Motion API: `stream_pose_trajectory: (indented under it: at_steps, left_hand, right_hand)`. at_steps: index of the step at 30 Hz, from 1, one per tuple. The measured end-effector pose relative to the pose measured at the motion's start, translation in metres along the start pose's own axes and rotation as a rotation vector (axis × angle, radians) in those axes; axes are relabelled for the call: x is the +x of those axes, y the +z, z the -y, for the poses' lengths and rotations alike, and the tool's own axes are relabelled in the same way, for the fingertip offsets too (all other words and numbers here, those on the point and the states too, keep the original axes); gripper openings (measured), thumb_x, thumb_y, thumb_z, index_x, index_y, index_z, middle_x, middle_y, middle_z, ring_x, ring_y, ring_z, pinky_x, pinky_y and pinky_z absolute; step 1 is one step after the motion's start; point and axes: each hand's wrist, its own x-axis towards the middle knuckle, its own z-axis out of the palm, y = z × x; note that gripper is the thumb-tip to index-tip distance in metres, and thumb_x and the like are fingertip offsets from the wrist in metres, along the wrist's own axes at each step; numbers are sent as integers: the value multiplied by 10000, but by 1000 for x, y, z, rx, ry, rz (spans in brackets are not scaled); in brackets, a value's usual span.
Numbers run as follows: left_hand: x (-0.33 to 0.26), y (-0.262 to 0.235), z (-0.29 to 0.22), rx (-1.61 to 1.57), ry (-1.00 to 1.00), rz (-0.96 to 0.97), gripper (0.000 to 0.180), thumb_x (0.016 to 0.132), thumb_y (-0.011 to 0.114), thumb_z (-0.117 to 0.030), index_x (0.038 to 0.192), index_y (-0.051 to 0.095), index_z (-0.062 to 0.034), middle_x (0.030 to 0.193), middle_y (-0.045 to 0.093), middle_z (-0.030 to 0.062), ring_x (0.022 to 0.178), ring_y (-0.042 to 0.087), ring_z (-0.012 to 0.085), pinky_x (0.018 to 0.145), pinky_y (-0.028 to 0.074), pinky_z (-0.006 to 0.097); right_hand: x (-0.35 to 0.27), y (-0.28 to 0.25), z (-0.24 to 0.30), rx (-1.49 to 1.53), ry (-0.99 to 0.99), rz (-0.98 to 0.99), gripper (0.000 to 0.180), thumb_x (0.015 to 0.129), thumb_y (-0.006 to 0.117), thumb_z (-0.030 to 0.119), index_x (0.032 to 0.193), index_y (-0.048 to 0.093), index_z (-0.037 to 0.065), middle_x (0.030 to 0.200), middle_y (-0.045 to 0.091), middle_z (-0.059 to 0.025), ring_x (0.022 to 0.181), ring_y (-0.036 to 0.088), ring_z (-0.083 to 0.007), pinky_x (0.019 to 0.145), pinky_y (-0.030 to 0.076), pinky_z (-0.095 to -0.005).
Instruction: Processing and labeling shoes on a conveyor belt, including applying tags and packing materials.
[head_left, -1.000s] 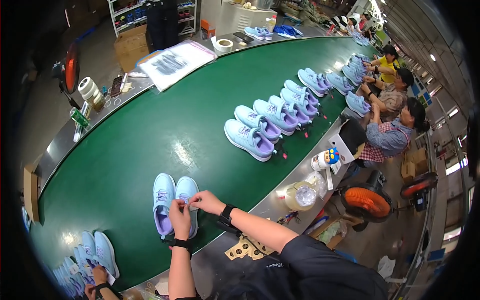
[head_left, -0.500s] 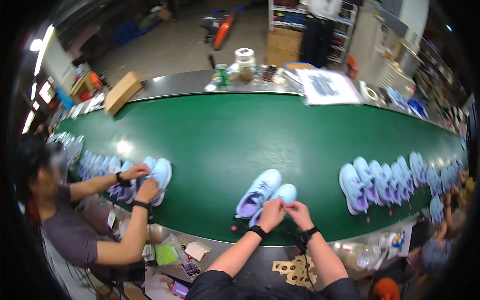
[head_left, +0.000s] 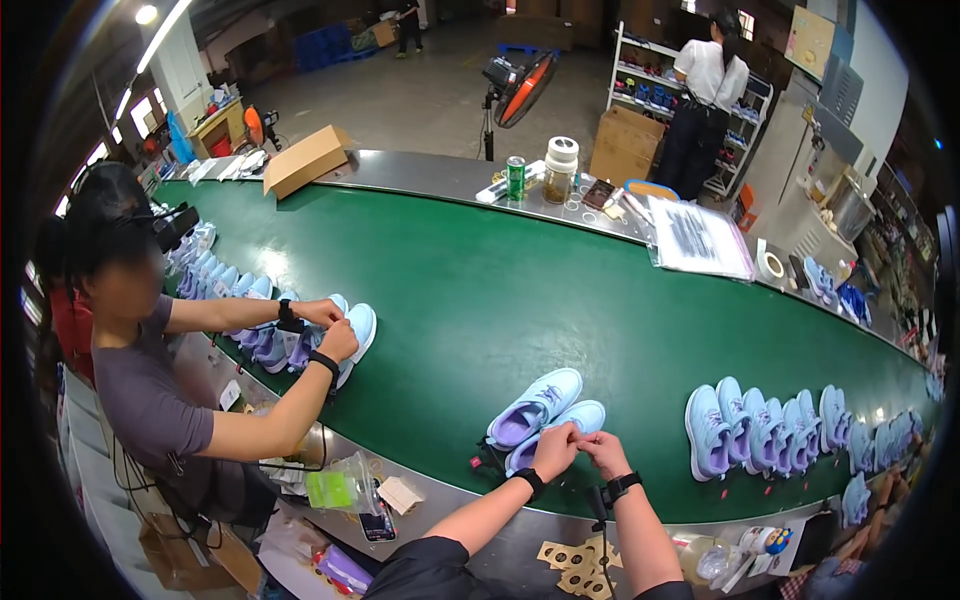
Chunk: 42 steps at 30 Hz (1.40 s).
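A pair of light blue sneakers with purple linings sits in front of me on the green belt (head_left: 430, 260). The farther sneaker (head_left: 545, 398) lies with its toe pointing away and to the right. My left hand (head_left: 553, 452) is closed in a pinch over the nearer sneaker (head_left: 588, 412) and covers part of its upper. Beside it my right hand (head_left: 604, 455) is also pinched, its fingertips almost meeting those of the left. Whatever small thing is between the fingers cannot be made out.
At left, a co-worker's hands (head_left: 335, 325) work on another blue sneaker (head_left: 362, 330). More sneakers (head_left: 708, 430) stand in a row at right. Brown paper tags (head_left: 575, 565) lie near my forearms. A carton (head_left: 305, 160), a green can (head_left: 515, 180) and a jar (head_left: 560, 170) line the far ledge.
My view has tilted and lifted, so the belt and shoes appear lower and more of the room shows. Both hands stay pinched together at the nearer sneaker.
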Motion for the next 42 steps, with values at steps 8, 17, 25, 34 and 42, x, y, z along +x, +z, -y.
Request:
stream_pose_trajectory:
  at_steps: [8, 17, 25, 34, 42]
  left_hand:
    - [-4, 5, 1, -259, -268, -164, 122, 709, 613, -75, 758, 517, -17, 661, 585, 121, 617, 582, 269, 561, 454, 335]
    - [-66, -13, -46, -423, -250, -266, 140, 800, 571, -77, 924, 550, -16, 874, 605, 83, 792, 583, 177, 717, 458, 281]
    - [-232, -57, -131, -239, -216, -494, 85, 787, 516, -22, 860, 559, -20, 790, 612, 83, 742, 594, 205, 671, 456, 297]
    - [-498, -25, -132, 45, -724, -1051, 73, 790, 557, -70, 847, 584, -34, 748, 613, 99, 698, 607, 235, 627, 469, 318]
    - [-742, 119, -94, -3, -1636, -939, 185, 759, 535, -205, 889, 600, -90, 863, 611, 166, 847, 575, 344, 744, 453, 419]
  right_hand:
    - [-13, 18, 8, 84, 14, -144, 123, 751, 661, 151, 806, 610, 53, 583, 476, 49, 415, 334, -31, 361, 225, -179]
    - [-29, 8, -10, 37, -328, -305, 192, 841, 469, 172, 846, 596, 29, 559, 425, 40, 461, 355, -49, 404, 257, -199]
    - [-113, 61, 8, 69, -425, 220, 136, 861, 397, 103, 889, 523, 63, 578, 403, 47, 436, 277, -24, 375, 190, -183]
    - [-207, 121, -35, -189, -342, 762, 109, 858, 422, 61, 884, 527, 78, 614, 430, 58, 472, 283, 9, 402, 175, -148]
    - [-280, 186, -72, -445, -224, 1014, 121, 856, 434, 52, 859, 553, 74, 596, 424, 57, 472, 280, 0, 411, 169, -169]
